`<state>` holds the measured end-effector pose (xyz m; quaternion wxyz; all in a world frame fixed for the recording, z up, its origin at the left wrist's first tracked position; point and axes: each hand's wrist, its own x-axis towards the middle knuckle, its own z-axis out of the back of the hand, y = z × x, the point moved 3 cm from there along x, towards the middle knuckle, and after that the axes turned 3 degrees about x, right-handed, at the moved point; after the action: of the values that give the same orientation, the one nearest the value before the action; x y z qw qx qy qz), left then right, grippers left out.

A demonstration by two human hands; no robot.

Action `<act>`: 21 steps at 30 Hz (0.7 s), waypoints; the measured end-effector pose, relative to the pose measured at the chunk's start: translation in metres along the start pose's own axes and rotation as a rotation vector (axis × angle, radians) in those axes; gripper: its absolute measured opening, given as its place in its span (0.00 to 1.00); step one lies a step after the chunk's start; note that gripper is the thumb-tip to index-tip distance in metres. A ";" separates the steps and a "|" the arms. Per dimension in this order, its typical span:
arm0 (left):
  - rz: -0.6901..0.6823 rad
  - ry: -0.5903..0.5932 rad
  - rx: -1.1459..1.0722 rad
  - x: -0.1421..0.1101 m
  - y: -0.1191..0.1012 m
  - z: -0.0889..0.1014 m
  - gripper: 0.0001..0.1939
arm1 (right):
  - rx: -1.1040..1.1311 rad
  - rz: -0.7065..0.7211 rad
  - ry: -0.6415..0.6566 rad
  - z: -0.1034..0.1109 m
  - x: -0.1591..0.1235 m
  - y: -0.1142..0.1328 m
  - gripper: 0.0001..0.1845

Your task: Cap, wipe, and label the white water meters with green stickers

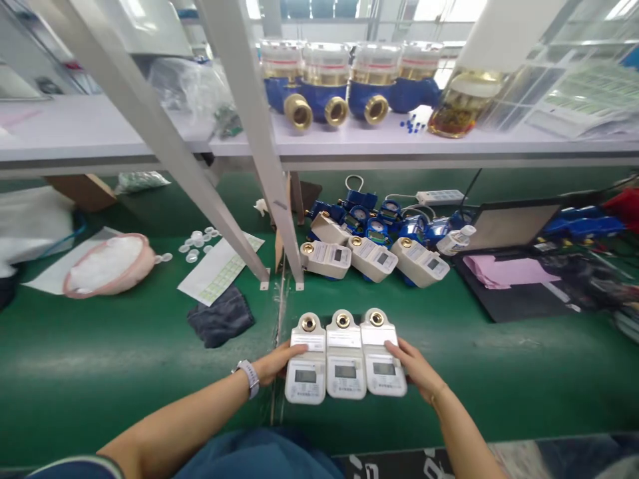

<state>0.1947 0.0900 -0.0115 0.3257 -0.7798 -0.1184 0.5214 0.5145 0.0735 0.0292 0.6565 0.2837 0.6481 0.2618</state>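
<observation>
Three white smart water meters with brass ports and small displays stand side by side on the green mat: the left meter (306, 359), the middle meter (344, 356) and the right meter (382, 352). My left hand (273, 362), a watch on its wrist, presses flat against the left meter's outer side. My right hand (417, 369) lies against the right meter's outer side, fingers stretched out. The row sits squeezed between both hands.
More white and blue meters (372, 249) lie heaped behind. A dark cloth (221, 316), label sheet (219, 266), pink-rimmed bowl (107, 264) and clear caps lie left. A black tray (519, 293) with pink paper sits right. Frame posts (259, 166) and a shelf (349, 143) of brass-blue meters stand above.
</observation>
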 end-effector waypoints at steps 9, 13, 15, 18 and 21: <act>-0.078 -0.077 -0.145 -0.021 0.005 0.036 0.36 | 0.006 -0.089 0.034 -0.044 0.012 0.004 0.26; -0.120 -0.161 -0.238 -0.016 0.015 0.030 0.34 | 0.079 -0.118 0.032 -0.037 0.017 -0.005 0.28; -0.150 -0.179 -0.261 -0.018 0.020 0.031 0.33 | 0.060 -0.119 -0.005 -0.033 0.021 -0.009 0.28; -0.178 -0.192 -0.287 -0.031 0.031 0.047 0.32 | -0.068 -0.044 -0.183 -0.029 0.021 -0.007 0.29; -0.201 -0.168 -0.323 -0.062 0.046 0.083 0.32 | -0.272 0.117 -0.523 -0.036 0.005 0.007 0.33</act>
<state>0.0876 0.0548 -0.0151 0.2359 -0.7600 -0.3043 0.5236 0.4784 0.0829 0.0305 0.8168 0.2879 0.3985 0.3020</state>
